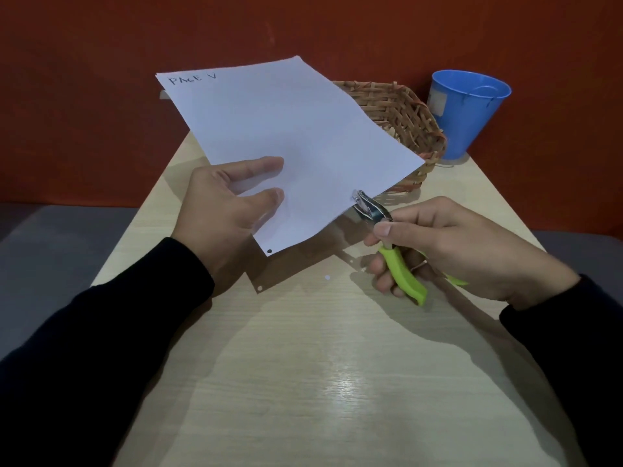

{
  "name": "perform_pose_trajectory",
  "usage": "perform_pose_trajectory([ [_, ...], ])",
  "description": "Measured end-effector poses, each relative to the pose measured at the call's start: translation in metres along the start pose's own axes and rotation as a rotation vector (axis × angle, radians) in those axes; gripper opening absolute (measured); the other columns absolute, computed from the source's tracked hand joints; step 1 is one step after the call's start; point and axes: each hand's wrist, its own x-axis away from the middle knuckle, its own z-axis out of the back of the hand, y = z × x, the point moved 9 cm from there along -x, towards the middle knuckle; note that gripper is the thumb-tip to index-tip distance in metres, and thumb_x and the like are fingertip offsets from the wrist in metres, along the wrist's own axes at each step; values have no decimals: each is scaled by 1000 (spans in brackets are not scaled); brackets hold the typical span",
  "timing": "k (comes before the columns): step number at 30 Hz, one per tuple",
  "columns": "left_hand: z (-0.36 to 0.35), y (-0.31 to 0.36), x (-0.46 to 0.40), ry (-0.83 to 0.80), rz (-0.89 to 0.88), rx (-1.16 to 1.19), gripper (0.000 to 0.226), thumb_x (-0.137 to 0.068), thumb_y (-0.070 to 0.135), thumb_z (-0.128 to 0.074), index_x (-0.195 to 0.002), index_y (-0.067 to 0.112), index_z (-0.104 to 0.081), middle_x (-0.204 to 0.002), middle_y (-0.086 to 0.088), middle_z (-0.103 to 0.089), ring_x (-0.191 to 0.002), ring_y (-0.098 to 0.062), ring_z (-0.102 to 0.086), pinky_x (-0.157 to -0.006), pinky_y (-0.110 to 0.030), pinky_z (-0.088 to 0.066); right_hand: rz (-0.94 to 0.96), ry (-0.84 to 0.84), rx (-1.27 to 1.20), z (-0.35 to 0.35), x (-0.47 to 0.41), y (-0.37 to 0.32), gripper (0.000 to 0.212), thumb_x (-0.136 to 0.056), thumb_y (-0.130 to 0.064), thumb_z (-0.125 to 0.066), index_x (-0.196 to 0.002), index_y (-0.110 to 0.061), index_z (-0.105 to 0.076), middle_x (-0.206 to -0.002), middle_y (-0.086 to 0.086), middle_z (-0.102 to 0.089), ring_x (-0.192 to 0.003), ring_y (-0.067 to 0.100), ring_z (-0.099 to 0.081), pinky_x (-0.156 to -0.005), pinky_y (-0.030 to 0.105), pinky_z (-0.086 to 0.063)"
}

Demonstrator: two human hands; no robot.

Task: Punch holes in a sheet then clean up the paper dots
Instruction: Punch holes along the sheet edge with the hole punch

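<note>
A white sheet (296, 139) marked "PAGE V" hangs tilted above the table, pinched near its lower left edge by my left hand (226, 210). One punched hole (269, 251) shows at the sheet's near corner. My right hand (451, 251) grips a hole punch (394, 244) with green handles, and its metal jaws sit over the sheet's near edge. A small white paper dot (327, 277) lies on the table under the sheet, with one or two fainter specks (351, 261) beside it.
A woven wicker basket (401, 116) stands at the back of the wooden table (323, 365), partly behind the sheet. A blue bucket (468, 112) stands to its right against the red wall. The table's left and right edges drop to a grey floor.
</note>
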Motion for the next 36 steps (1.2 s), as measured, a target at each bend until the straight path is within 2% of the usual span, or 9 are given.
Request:
perform_pose_trajectory([
  [4,0,1,0,-9,1,10,34,-92,-7,-70,-121,8,-74,-119,9,-74,-97,5,-74,-81,-15,-57,63,-5,67,9,1,2,30,-85,-23,-75,-103,1,-77,-81,24,-62,-75,37,-52,-70,51,-37],
  [7,2,6,0,-16,-27,0,34,-92,-5,-71,-120,13,-75,-117,11,-75,-99,7,-73,-80,-15,-57,193,100,326,25,6,-9,20,-95,-20,-73,-93,0,-76,-68,13,-48,-65,28,-37,-62,49,-30],
  [12,9,22,-1,-36,-138,-88,34,-91,0,-74,-119,21,-75,-116,15,-74,-105,5,-72,-83,-18,-59,158,420,1116,65,11,-15,25,-94,-38,-63,-88,-16,-75,-77,8,-69,-81,31,-61,-67,37,-36],
  [17,10,39,-1,-65,-260,-203,37,-87,0,-78,-110,28,-76,-106,30,-75,-109,7,-69,-91,-15,-54,28,473,1199,73,-1,12,48,-93,-60,-55,-101,-17,-74,-92,8,-50,-97,37,-56,-84,47,-54],
  [23,16,37,-6,-105,-244,-184,36,-88,-3,-76,-106,27,-78,-101,30,-77,-101,7,-71,-86,-15,-56,21,519,1152,81,2,13,31,-98,-41,-58,-98,-14,-74,-94,12,-52,-95,42,-59,-80,40,-47],
  [26,29,30,-13,-144,-163,-153,41,-86,-6,-76,-99,32,-83,-101,17,-81,-96,-5,-75,-91,-25,-58,74,575,958,89,9,3,27,-101,-35,-57,-86,-15,-66,-83,8,-67,-84,32,-62,-66,36,-38],
  [31,32,22,-16,-206,-65,-40,49,-83,-13,-70,-89,33,-85,-98,12,-82,-91,-7,-77,-86,-22,-60,192,356,-344,57,7,-4,21,-96,-37,-69,-92,-17,-62,-80,12,-71,-68,25,-65,-64,35,-56],
  [33,26,19,-13,-247,-44,-35,46,-81,-13,-71,-87,30,-85,-98,11,-82,-90,-7,-77,-86,-22,-61,229,220,-502,36,2,-9,33,-84,-39,-73,-102,-14,-60,-87,13,-73,-70,25,-69,-65,39,-59],
  [36,23,15,-12,-247,2,-63,39,-82,-14,-71,-94,22,-82,-98,12,-82,-90,-5,-77,-90,-26,-61,299,179,-568,21,-7,-13,26,-86,-12,-77,-101,-12,-56,-86,12,-65,-74,28,-68,-64,43,-57],
])
